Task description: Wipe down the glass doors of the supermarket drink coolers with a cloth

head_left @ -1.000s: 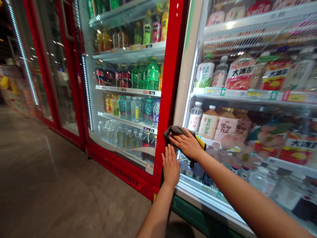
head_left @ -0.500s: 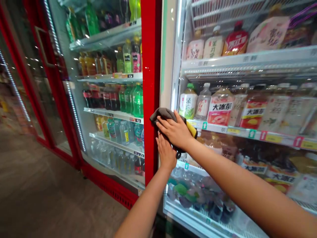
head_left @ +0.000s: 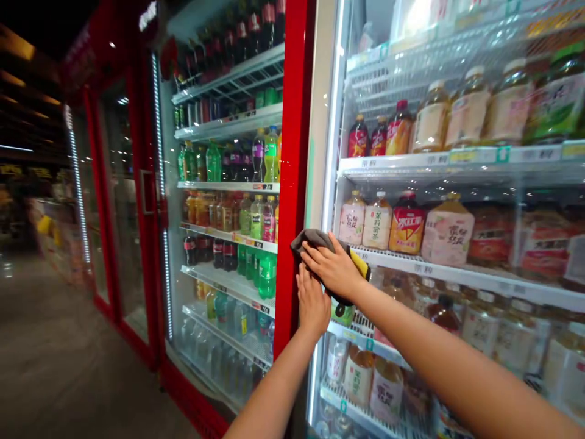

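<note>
A grey and yellow cleaning cloth (head_left: 315,238) with dark trim is pressed against the door frame where the red fridge (head_left: 292,152) meets the pale-framed fridge (head_left: 320,122). My right hand (head_left: 333,265) lies over the cloth, its fingers pointing left and holding it to the frame. Just below, my left hand (head_left: 313,302) rests with straight fingers pointing up, tips at the cloth's lower edge. Part of the cloth is hidden under my right palm, and its yellow side shows at the right.
Behind the right-hand glass are shelves (head_left: 402,259) of bottled teas, among them a red-labelled bottle (head_left: 406,222). The red fridge holds soda bottles, including a green bottle (head_left: 267,274). More red-framed doors and a door handle (head_left: 146,192) stand at left, beside the floor (head_left: 55,360).
Both hands and the cloth have slid upward along the frame, from one shelf level to the one above. My view has tilted up, showing higher shelves.
</note>
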`<state>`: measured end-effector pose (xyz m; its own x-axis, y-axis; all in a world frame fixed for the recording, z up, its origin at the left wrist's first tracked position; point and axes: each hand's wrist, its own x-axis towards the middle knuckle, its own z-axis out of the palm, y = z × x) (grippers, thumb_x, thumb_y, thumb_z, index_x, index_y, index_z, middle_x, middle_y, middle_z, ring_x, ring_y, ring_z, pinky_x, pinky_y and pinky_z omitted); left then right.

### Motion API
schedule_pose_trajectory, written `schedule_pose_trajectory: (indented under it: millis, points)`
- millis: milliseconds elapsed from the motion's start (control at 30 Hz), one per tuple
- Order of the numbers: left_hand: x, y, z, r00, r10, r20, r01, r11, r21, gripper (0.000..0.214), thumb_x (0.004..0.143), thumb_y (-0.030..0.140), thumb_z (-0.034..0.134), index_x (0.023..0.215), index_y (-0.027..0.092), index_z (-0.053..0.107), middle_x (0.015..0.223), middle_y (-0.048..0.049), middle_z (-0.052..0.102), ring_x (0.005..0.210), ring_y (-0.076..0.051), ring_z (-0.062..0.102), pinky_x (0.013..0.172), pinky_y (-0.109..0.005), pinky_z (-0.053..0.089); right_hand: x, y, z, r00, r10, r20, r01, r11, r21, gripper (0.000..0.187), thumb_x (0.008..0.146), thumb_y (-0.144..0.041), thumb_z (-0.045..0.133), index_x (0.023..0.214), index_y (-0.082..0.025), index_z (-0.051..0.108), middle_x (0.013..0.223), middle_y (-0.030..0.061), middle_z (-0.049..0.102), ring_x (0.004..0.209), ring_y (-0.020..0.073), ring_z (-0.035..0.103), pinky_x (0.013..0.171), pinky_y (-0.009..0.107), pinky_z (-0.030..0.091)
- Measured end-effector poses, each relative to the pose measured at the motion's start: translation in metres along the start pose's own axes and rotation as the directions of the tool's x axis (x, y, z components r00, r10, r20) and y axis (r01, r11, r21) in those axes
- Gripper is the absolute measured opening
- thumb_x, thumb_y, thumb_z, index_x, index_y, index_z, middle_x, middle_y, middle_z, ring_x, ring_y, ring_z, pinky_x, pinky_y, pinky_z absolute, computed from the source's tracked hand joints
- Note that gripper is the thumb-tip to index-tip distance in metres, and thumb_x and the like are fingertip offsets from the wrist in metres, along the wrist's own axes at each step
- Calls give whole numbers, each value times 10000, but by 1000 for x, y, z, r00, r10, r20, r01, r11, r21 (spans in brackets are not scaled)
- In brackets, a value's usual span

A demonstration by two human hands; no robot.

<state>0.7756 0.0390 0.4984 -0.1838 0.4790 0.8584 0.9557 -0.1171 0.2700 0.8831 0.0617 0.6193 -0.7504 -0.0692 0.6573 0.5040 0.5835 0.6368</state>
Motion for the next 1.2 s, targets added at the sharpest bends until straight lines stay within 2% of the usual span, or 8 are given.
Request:
schedule_pose_trajectory:
  millis: [200,333,433,567,700,800,967,1200]
  points:
    - [97,15,-49,997,79,-6,-79,994,-75,670,981,235,410,1591,87,175,1680,-242,164,1577,-298,71,1256,-557,252,69,73,-43,1000,-20,1,20,998,-56,435,1007,-197,449,1429,-180,549,1538,94,511,1269,253,567,1237,604,226]
    - [162,28,-83,994,100,34,-92,977,-192,662,1008,286,385,1603,113,152,1686,-223,159,1577,-295,114,1251,-540,268,119,120,-72,997,81,7,-80,992,-93,450,1011,-199,440,1452,-216,527,1568,78,472,1282,250,559,1246,605,171]
    - [186,39,-98,995,63,82,-37,957,-289,680,1010,302,375,1615,130,116,1692,-206,155,1575,-286,140,1258,-516,255,134,130,-82,985,173,-2,-172,978,-117,475,1003,-196,452,1473,-231,508,1588,72,441,1309,254,536,1253,594,138]
    - [170,44,-100,991,-31,133,79,924,-374,681,999,275,372,1619,144,122,1685,-202,184,1569,-281,180,1256,-524,247,106,107,-81,975,220,5,-218,969,-118,513,987,-179,468,1498,-224,479,1587,76,441,1304,243,543,1265,568,107]
    - [138,31,-99,971,-114,208,192,892,-410,690,962,226,392,1608,111,175,1658,-210,259,1548,-278,252,1245,-506,273,75,98,-89,994,81,75,-77,996,-48,532,983,-132,436,1504,-238,465,1563,47,482,1276,197,569,1278,527,121]
    - [133,14,-101,942,-157,297,277,862,-424,695,918,184,416,1590,115,251,1606,-196,380,1503,-262,358,1232,-475,309,89,123,-103,995,60,80,-57,998,-39,558,975,-105,439,1508,-269,459,1556,28,491,1238,189,593,1273,523,158]
    - [144,2,-96,923,-227,311,345,845,-408,541,916,209,422,1439,93,494,1420,-197,582,1367,-276,529,1185,-479,382,138,156,-106,952,302,-41,-305,943,-129,558,976,-122,461,1515,-267,461,1576,51,460,1247,246,578,1260,575,121]
    - [146,15,-91,896,-316,313,416,844,-338,554,930,336,534,1412,67,482,1448,-248,533,1430,-333,451,1178,-507,364,119,117,-84,973,230,-25,-232,971,-64,591,964,-109,462,1537,-247,423,1576,58,463,1260,223,566,1273,549,102]
